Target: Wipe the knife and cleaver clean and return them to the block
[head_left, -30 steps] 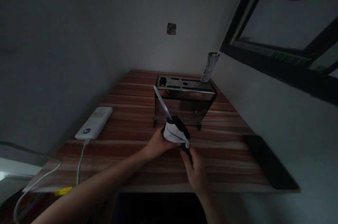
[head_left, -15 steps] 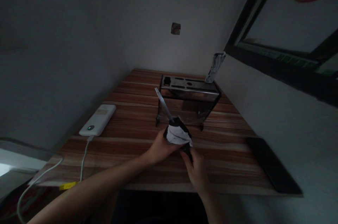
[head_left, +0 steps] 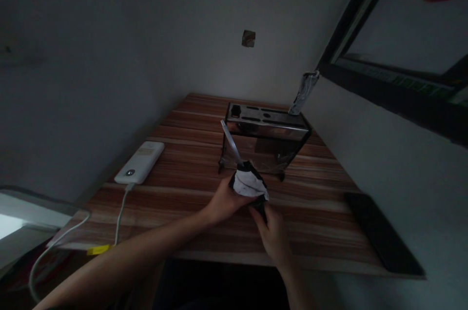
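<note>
Over the table, in the middle of the view, both my hands are closed together around one bundle. My left hand (head_left: 224, 202) wraps a crumpled black-and-white cloth (head_left: 248, 184) from the left. Out of its top a slim silver metal tool (head_left: 232, 143) slants up and left; its kind is unclear. My right hand (head_left: 272, 229) grips a black end (head_left: 261, 210), like a handle, below the cloth. How tool and black end join is hidden. Just behind stands a metal knife stand (head_left: 268, 129) with slots in its top and clear sides.
A black-and-white wrapped piece (head_left: 304, 91) sticks up from the stand's right end. On the wood-grain table (head_left: 183, 154) lie a white power bank (head_left: 141, 163) with a cable (head_left: 119, 220), and a flat black slab (head_left: 382, 234) at right. A dark frame (head_left: 387, 78) edges the right wall.
The whole view has shifted slightly, so the table and stand sit a little further right. My hands keep the same grip on the cloth and the black end.
</note>
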The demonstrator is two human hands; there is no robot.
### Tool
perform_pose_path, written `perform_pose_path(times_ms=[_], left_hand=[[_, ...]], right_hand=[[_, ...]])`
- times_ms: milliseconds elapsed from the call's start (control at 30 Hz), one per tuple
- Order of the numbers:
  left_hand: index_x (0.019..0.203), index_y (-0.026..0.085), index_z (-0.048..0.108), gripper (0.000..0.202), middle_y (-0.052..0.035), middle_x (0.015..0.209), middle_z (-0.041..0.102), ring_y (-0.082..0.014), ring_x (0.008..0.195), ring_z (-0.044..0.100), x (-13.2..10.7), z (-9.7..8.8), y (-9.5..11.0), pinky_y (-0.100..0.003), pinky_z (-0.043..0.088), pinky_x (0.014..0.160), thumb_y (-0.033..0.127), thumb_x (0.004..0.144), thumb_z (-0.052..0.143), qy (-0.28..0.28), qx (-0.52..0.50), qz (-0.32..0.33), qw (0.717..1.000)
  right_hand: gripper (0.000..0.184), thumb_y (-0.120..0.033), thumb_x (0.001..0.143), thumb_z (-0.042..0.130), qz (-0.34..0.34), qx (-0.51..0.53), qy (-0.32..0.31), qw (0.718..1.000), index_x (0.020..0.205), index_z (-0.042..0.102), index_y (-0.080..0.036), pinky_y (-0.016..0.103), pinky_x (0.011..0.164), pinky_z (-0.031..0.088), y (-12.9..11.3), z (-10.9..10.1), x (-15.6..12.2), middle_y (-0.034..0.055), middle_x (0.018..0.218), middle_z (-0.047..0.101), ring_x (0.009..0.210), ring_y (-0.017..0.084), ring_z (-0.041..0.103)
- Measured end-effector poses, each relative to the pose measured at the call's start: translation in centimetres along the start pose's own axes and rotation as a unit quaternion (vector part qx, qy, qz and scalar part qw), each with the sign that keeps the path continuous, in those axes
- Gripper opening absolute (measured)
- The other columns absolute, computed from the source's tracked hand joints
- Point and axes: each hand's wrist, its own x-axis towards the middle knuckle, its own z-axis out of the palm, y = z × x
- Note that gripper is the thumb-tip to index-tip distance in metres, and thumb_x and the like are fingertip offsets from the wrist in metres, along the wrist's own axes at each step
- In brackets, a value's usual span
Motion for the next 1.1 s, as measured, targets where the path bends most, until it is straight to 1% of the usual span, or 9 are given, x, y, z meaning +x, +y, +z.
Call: perform_pose_path(times_ms=[233,400,500,633,833,967,1100], left_hand=[[0.092,0.013,0.062,0.040,-0.0091,0.096,0.070,-0.0225,0.091,0.065,-0.21,0.16,0.17,-0.033,0.051,0.083,0.028,0.058,0.078,0.000,0.019,0.015,1.000],[0.095,0.013,0.062,0.043,-0.0098,0.098,0.070,-0.0228,0.091,0.064,-0.21,0.06,-0.04,-0.034,0.050,0.083,0.029,0.058,0.077,-0.005,0.031,0.026,0.999],[0.093,0.013,0.061,0.043,-0.0101,0.097,0.070,-0.0231,0.091,0.064,-0.25,0.12,0.06,-0.034,0.051,0.083,0.029,0.057,0.078,0.001,0.030,0.018,0.999],[0.092,0.013,0.060,0.041,-0.0096,0.097,0.070,-0.0225,0.091,0.064,-0.38,0.37,0.14,-0.033,0.050,0.083,0.027,0.057,0.077,0.013,0.015,0.008,1.000],[0.094,0.014,0.062,0.036,-0.0087,0.100,0.069,-0.0206,0.092,0.064,-0.52,0.22,-0.11,-0.030,0.050,0.083,0.026,0.063,0.075,-0.027,0.003,0.036,0.999],[0.095,0.014,0.062,0.037,-0.0089,0.099,0.069,-0.0212,0.092,0.064,-0.36,-0.13,0.19,-0.030,0.050,0.083,0.026,0.062,0.076,-0.015,-0.002,0.037,0.999],[0.094,0.013,0.063,0.037,-0.0098,0.100,0.069,-0.0224,0.093,0.064,-0.11,-0.30,0.67,-0.032,0.050,0.084,0.026,0.062,0.076,-0.019,-0.003,0.033,0.999]], right_hand=[[0.035,-0.044,0.089,0.042,0.012,0.010,-0.002,1.000,0.081,0.063,-0.018,0.027,0.064,0.046,-0.31,-0.05,-0.10,0.0081,0.075,0.070,0.071,0.021,0.066],[0.032,-0.043,0.088,0.043,0.010,0.015,0.004,1.000,0.079,0.062,-0.018,0.026,0.062,0.046,-0.28,0.03,-0.12,0.0068,0.071,0.069,0.068,0.021,0.066],[0.032,-0.042,0.088,0.044,0.004,0.013,0.006,1.000,0.078,0.062,-0.018,0.026,0.061,0.046,-0.19,0.04,-0.11,0.0065,0.071,0.069,0.067,0.020,0.066],[0.031,-0.042,0.088,0.044,-0.001,0.003,0.004,1.000,0.081,0.062,-0.018,0.026,0.061,0.046,-0.16,-0.02,-0.10,0.0063,0.072,0.069,0.068,0.020,0.066],[0.033,-0.045,0.086,0.047,0.007,-0.006,0.003,1.000,0.076,0.062,-0.017,0.026,0.058,0.046,-0.22,-0.11,-0.13,0.0062,0.068,0.068,0.065,0.021,0.065],[0.031,-0.043,0.087,0.047,-0.006,0.016,-0.008,1.000,0.083,0.064,-0.018,0.026,0.061,0.048,-0.40,-0.18,0.09,0.0068,0.075,0.070,0.070,0.021,0.067],[0.031,-0.042,0.088,0.045,-0.008,0.020,-0.012,1.000,0.089,0.064,-0.017,0.027,0.066,0.049,-0.46,-0.16,0.19,0.0079,0.079,0.071,0.075,0.022,0.068]])
